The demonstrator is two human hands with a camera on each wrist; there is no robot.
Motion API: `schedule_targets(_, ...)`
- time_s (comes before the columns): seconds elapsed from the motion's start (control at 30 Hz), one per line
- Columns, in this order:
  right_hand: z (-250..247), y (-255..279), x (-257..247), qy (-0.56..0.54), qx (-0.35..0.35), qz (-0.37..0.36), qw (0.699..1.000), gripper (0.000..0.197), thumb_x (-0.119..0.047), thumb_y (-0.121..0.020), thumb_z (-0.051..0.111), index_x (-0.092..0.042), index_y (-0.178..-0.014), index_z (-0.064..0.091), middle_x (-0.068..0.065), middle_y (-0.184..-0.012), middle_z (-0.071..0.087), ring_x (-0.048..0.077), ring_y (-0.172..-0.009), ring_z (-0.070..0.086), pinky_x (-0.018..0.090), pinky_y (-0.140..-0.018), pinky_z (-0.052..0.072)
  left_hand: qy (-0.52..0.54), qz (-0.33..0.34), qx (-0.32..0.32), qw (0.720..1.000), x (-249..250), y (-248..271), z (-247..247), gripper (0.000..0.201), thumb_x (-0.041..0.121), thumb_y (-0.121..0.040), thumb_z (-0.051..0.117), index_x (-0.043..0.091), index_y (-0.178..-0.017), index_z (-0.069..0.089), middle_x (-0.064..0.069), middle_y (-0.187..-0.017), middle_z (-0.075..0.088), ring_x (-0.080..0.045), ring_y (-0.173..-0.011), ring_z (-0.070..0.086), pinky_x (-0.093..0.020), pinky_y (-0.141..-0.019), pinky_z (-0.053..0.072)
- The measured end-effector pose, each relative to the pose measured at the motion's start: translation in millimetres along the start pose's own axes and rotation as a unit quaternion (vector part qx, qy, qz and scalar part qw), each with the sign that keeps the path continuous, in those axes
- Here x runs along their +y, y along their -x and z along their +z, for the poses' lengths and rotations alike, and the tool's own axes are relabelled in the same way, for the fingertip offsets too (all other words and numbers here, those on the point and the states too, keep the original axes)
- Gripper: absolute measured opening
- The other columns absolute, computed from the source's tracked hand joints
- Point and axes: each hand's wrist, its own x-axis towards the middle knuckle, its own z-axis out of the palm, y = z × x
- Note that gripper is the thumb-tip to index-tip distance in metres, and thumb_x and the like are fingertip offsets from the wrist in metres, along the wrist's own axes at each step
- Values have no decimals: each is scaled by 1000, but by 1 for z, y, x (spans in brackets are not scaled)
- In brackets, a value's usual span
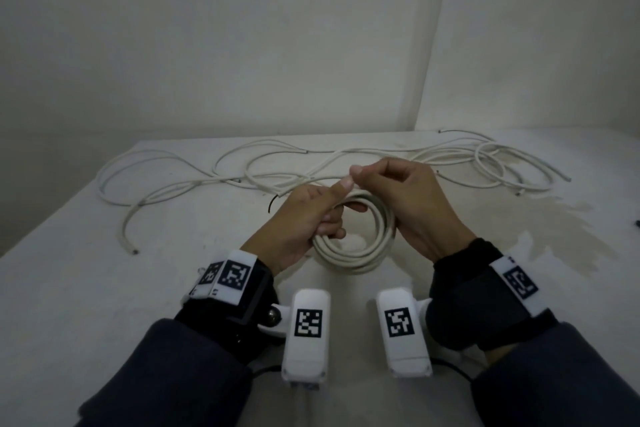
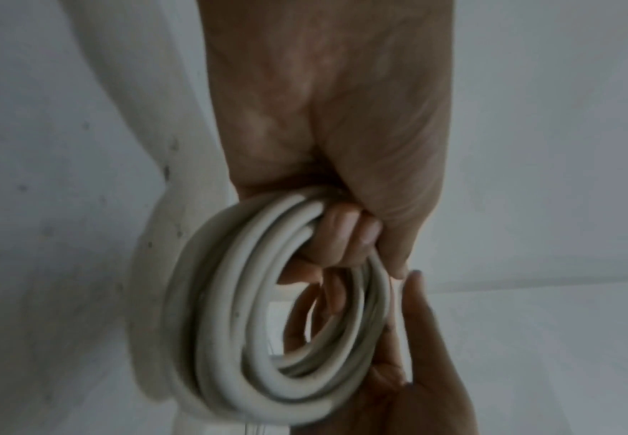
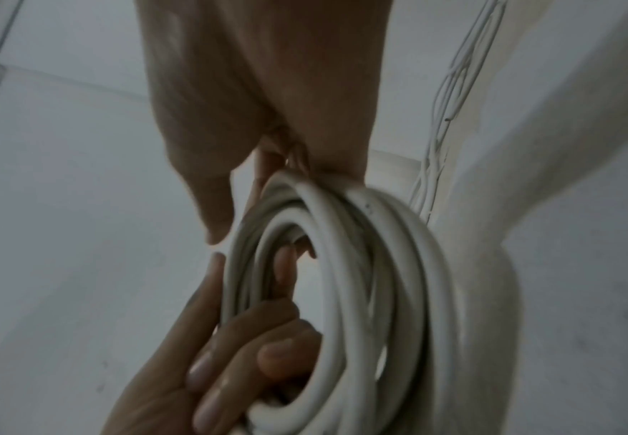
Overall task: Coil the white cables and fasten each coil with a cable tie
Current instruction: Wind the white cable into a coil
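Observation:
A white cable coil [image 1: 349, 256] of several turns hangs just above the white table [image 1: 138, 288] at the centre, held between both hands. My left hand [image 1: 311, 222] grips its left side with the fingers curled through the ring [image 2: 345, 235]. My right hand [image 1: 398, 191] holds the upper right side, and the coil [image 3: 379, 265] passes under its palm. The two thumb tips meet above the top of the coil. I cannot make out a cable tie in either hand. Several loose white cables [image 1: 242, 166] lie spread across the back of the table.
More loose cable loops [image 1: 491, 163] lie at the back right. A short dark curved strand [image 1: 272, 204] lies just left of my left hand. A pale stain [image 1: 554, 218] marks the table on the right. Walls stand close behind, and the table's left edge runs diagonally.

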Motion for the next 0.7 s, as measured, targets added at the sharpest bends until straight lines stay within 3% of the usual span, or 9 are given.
schedule_targets(0.07, -4, 0, -2, -13, -48, 40, 998, 11, -16, -77, 74, -7, -84, 73, 12, -86, 72, 19, -76, 66, 29, -69, 52, 26, 6, 13, 1000, -1, -1, -2, 40, 33, -91, 50, -6, -94, 60, 9, -43, 25, -4, -37, 24, -20, -51, 42)
schedule_targets(0.13, -8, 1, -3, -11, -107, 76, 991, 26, -11, -72, 76, -13, -98, 71, 7, -98, 73, 19, -87, 68, 33, -72, 55, 72, 3, 18, 997, -1, -2, -4, 35, 33, -89, 52, -1, -95, 58, 9, -44, 25, -4, -36, 25, -20, -50, 43)
schedule_targets(0.23, -8, 4, -4, 68, -123, 38, 989, 33, 0, -76, 74, -13, -106, 67, 7, -92, 72, 15, -76, 69, 26, -56, 55, 127, -17, 23, 992, -1, -2, -4, 27, 32, -95, 47, 7, -88, 56, 9, -43, 27, -3, -35, 27, -20, -48, 45)
schedule_targets(0.33, -7, 2, -1, 133, -72, -12, 988, 26, 1, -80, 72, -7, -104, 67, 4, -76, 70, 15, -51, 64, 22, -44, 48, 139, -40, 34, 989, -4, -6, -1, 32, 34, -98, 45, 6, -91, 61, 4, -49, 40, -6, -41, 40, -23, -53, 47)
schedule_targets(0.43, -15, -4, 0, 103, 22, -38, 994, 23, 4, -81, 70, -11, -98, 68, 1, -69, 66, 10, -42, 55, 22, -42, 44, 145, -77, 69, 984, -3, -7, -3, 35, 41, -95, 48, 9, -100, 61, -6, -75, 62, -16, -70, 61, -28, -71, 52)
schedule_targets(0.5, -27, -9, -2, 82, 75, -56, 992, 24, 6, -81, 70, -11, -98, 68, 3, -68, 64, 9, -41, 53, 21, -42, 43, 190, -97, 138, 967, -4, -7, -12, 34, 43, -91, 55, 11, -103, 56, -9, -94, 63, -21, -88, 62, -34, -84, 49)
schedule_targets(0.6, -40, -11, -3, 93, 75, -48, 992, 24, 7, -80, 70, -13, -94, 69, -1, -62, 64, 10, -40, 50, 21, -42, 42, 150, 4, 264, 953, -1, -7, -23, 26, 33, -93, 56, 15, -112, 54, -5, -108, 58, -18, -98, 58, -28, -83, 47)
schedule_targets(0.63, -39, -9, -3, 111, 50, -40, 992, 24, 7, -79, 71, -14, -92, 69, -4, -60, 64, 11, -39, 50, 22, -41, 42, 84, 47, 278, 956, 1, -7, -23, 24, 29, -95, 54, 17, -116, 54, -2, -112, 58, -15, -102, 56, -22, -82, 44)
schedule_targets(0.7, -31, -5, -3, 162, -29, -23, 986, 24, 6, -79, 72, -13, -94, 71, -7, -62, 66, 11, -39, 50, 22, -41, 42, -64, 99, 238, 964, 6, -6, -16, 26, 26, -98, 48, 21, -122, 56, 5, -120, 58, -5, -108, 54, -8, -80, 41)
